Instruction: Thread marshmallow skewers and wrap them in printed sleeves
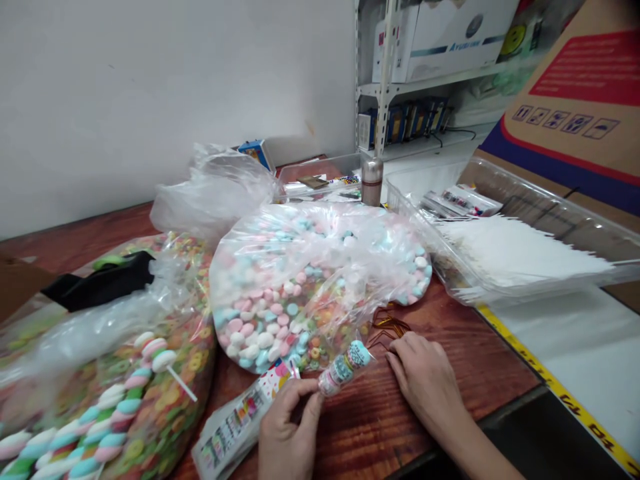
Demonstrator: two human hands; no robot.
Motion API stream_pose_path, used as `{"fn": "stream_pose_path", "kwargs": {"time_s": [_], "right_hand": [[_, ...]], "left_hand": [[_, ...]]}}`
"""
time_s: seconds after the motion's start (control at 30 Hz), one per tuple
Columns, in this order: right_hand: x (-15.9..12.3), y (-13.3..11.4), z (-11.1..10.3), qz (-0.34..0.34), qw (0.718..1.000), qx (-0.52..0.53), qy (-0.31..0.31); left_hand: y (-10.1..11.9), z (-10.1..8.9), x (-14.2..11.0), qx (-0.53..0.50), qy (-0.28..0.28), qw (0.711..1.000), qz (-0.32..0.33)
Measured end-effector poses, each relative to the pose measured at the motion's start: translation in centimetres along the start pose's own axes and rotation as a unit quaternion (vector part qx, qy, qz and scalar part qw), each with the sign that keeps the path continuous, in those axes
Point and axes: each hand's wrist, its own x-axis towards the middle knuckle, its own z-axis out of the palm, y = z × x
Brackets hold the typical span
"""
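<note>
My left hand (293, 423) pinches a candy skewer (343, 370) of round pastel sweets inside a clear printed bag, tilted up to the right. Just right of it, my right hand (423, 373) rests low over the table, thumb and fingers closed on the near end of thin brown-gold twist ties (391, 325). Beneath my left hand lies a stack of flat printed clear bags (233, 427). Behind both hands sits a big clear bag of pastel candies (270, 320), pink, white and blue, with some orange ring sweets showing.
Finished-looking candy skewers (107, 417) lie on a bag of ring candies (185, 373) at left, with a black cloth-like item (103, 280). A clear tray (480, 293) of white sticks stands right, beside a cardboard box (565, 113). A yellow measuring tape (565, 400) runs along the right. A bottle (371, 181) stands behind.
</note>
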Motion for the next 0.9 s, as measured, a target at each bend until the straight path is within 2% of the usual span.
{"fn": "stream_pose_path", "kwargs": {"time_s": [0.1, 0.2, 0.33, 0.43, 0.6, 0.7, 0.77, 0.8, 0.83, 0.87, 0.9], "right_hand": [[0.2, -0.4, -0.3, 0.0, 0.999, -0.033, 0.012], [-0.2, -1.3, -1.6, 0.0, 0.997, -0.05, 0.055], [-1.3, -4.2, -2.9, -0.087, 0.989, 0.011, 0.117], [-2.3, -6.8, -2.4, -0.137, 0.983, 0.064, 0.103], [-3.1, -8.3, -1.3, -0.116, 0.985, 0.108, 0.072], [-2.9, -8.0, -1.4, -0.114, 0.981, 0.132, 0.083], [-2.6, -8.0, -1.3, -0.114, 0.975, 0.16, 0.101], [-2.5, -8.0, -1.2, -0.106, 0.971, 0.186, 0.103], [-2.4, -8.1, -0.9, -0.085, 0.966, 0.223, 0.097], [-2.3, -8.3, -0.7, -0.046, 0.958, 0.271, 0.082], [-2.2, -8.4, -0.5, 0.006, 0.942, 0.329, 0.057]], "left_hand": [[0.2, 0.0, -0.1, 0.04, 0.007, 0.996, 0.079], [0.4, 0.5, -0.4, 0.108, -0.01, 0.98, 0.17], [0.8, 2.0, -1.1, 0.211, -0.019, 0.945, 0.249], [1.1, 2.9, -1.4, 0.234, -0.005, 0.929, 0.287], [0.9, 3.0, -1.6, 0.201, 0.032, 0.936, 0.288], [0.9, 3.0, -1.5, 0.125, 0.021, 0.962, 0.242], [1.3, 3.2, -1.3, 0.033, 0.014, 0.988, 0.151], [1.5, 3.4, -1.2, -0.032, 0.013, 0.996, 0.078], [1.7, 3.7, -1.1, -0.113, 0.011, 0.994, -0.008], [1.9, 4.1, -1.0, -0.204, 0.01, 0.974, -0.095], [2.0, 4.4, -0.9, -0.297, 0.006, 0.939, -0.174]]}}
